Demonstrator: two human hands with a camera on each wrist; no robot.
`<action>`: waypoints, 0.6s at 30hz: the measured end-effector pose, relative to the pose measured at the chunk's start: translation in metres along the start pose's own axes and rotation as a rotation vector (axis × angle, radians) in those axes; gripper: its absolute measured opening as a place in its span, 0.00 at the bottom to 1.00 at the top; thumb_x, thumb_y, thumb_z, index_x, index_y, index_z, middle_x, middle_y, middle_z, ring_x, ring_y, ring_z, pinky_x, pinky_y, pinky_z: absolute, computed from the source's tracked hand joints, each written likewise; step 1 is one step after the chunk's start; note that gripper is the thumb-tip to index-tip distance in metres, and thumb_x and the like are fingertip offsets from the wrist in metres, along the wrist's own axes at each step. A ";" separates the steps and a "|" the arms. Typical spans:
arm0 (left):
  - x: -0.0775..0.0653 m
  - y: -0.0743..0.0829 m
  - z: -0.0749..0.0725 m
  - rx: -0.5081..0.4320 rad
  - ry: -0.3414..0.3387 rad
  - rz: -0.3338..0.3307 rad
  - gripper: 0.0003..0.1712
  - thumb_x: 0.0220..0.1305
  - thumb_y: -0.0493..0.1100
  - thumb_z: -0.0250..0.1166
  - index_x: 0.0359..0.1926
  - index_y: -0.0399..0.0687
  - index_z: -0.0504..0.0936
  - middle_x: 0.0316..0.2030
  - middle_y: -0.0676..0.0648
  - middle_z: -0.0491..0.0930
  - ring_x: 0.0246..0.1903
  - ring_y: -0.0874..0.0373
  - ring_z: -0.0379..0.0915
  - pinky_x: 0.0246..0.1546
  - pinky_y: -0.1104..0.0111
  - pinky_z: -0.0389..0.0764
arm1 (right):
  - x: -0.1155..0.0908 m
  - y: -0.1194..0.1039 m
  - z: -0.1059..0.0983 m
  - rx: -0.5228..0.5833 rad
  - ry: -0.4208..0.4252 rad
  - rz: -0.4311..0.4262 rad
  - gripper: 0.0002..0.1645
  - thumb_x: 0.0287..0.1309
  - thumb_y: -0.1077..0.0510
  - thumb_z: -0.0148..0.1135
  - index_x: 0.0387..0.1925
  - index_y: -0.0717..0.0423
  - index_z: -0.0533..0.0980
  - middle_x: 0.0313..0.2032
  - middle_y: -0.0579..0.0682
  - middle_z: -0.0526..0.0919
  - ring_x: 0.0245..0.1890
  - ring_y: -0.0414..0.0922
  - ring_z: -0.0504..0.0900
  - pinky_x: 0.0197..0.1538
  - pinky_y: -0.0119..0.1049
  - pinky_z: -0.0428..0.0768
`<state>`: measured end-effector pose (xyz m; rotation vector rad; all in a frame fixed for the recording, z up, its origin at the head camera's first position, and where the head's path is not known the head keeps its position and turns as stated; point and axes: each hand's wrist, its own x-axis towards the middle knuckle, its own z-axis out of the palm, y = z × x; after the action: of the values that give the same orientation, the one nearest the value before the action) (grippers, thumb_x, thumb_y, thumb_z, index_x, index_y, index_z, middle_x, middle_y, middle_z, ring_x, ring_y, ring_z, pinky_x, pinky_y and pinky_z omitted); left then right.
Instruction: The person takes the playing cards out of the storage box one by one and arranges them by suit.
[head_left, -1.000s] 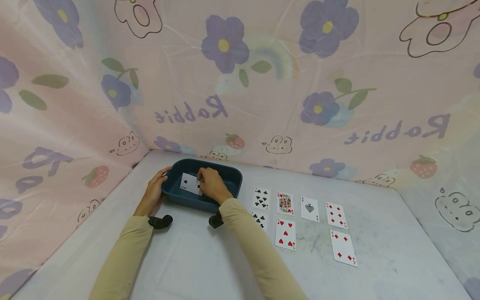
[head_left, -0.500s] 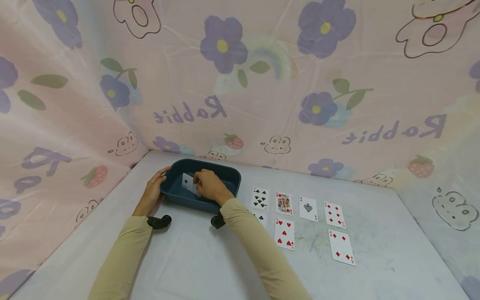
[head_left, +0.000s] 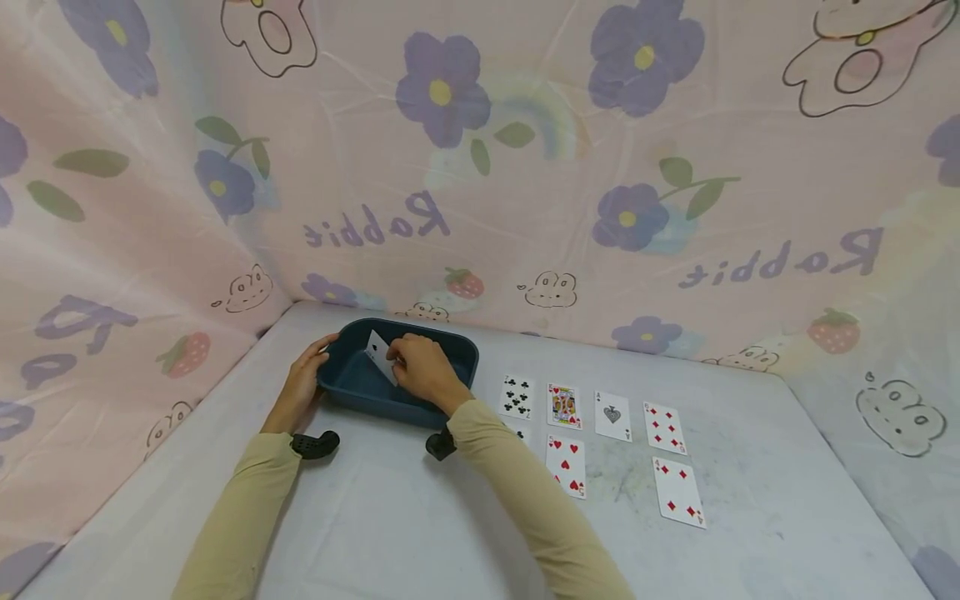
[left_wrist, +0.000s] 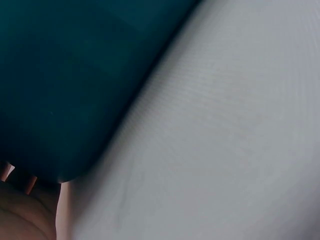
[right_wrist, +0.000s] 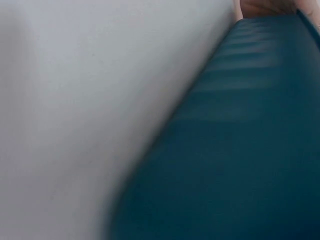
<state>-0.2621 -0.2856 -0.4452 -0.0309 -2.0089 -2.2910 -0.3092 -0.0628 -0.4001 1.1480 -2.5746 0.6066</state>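
A dark blue tray [head_left: 390, 407] stands at the back left of the table. My left hand [head_left: 298, 389] holds it at its left end, fingers at the rim. In the left wrist view the palm [left_wrist: 25, 215] lies against the tray's corner [left_wrist: 65, 100]. Over the tray's inside, my right hand [head_left: 425, 367] pinches a playing card [head_left: 380, 357] by its right edge. The card, with black pips, is tilted up inside the tray. The right wrist view shows the tray's outer wall [right_wrist: 235, 165] but not the right hand's fingers.
Face-up cards lie in columns right of the tray: a seven of clubs [head_left: 517, 397], a king of hearts [head_left: 564, 406], an ace of spades [head_left: 612, 416] and several others. My right sleeve [head_left: 525, 492] partly covers the lower left ones. Printed cloth walls surround the white table.
The card in my right hand has gone from lying nearly flat to tilting steeply, its far left corner raised. The left hand stays at the tray; the view has shifted slightly.
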 end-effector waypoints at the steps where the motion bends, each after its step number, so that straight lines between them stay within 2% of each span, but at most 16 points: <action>1: 0.000 0.000 0.000 0.003 0.000 -0.001 0.26 0.79 0.41 0.35 0.74 0.46 0.55 0.71 0.39 0.50 0.63 0.48 0.54 0.50 0.71 0.69 | -0.001 0.000 -0.001 0.012 0.012 0.000 0.08 0.60 0.63 0.62 0.41 0.54 0.83 0.35 0.46 0.79 0.33 0.38 0.76 0.40 0.27 0.74; 6: 0.000 0.001 0.000 0.008 -0.004 0.000 0.27 0.79 0.41 0.35 0.74 0.44 0.54 0.72 0.38 0.48 0.65 0.46 0.51 0.51 0.71 0.68 | -0.006 0.003 -0.004 0.104 0.070 0.010 0.07 0.59 0.64 0.63 0.40 0.56 0.82 0.34 0.47 0.79 0.33 0.39 0.76 0.38 0.27 0.73; 11: 0.000 0.001 0.000 0.008 -0.008 0.003 0.26 0.79 0.41 0.35 0.74 0.45 0.55 0.71 0.39 0.48 0.64 0.49 0.53 0.49 0.73 0.69 | -0.012 0.008 -0.003 0.236 0.127 0.042 0.06 0.60 0.65 0.63 0.40 0.58 0.82 0.33 0.49 0.79 0.33 0.40 0.78 0.36 0.24 0.74; 18: 0.001 -0.001 -0.002 0.015 -0.008 0.000 0.26 0.79 0.41 0.35 0.74 0.46 0.56 0.71 0.40 0.48 0.62 0.52 0.54 0.48 0.74 0.69 | -0.020 0.012 -0.004 0.413 0.273 0.052 0.06 0.57 0.67 0.64 0.37 0.60 0.82 0.33 0.50 0.83 0.31 0.41 0.81 0.35 0.27 0.77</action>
<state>-0.2627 -0.2873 -0.4461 -0.0389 -2.0300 -2.2788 -0.3050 -0.0404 -0.4076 1.0231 -2.3115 1.2581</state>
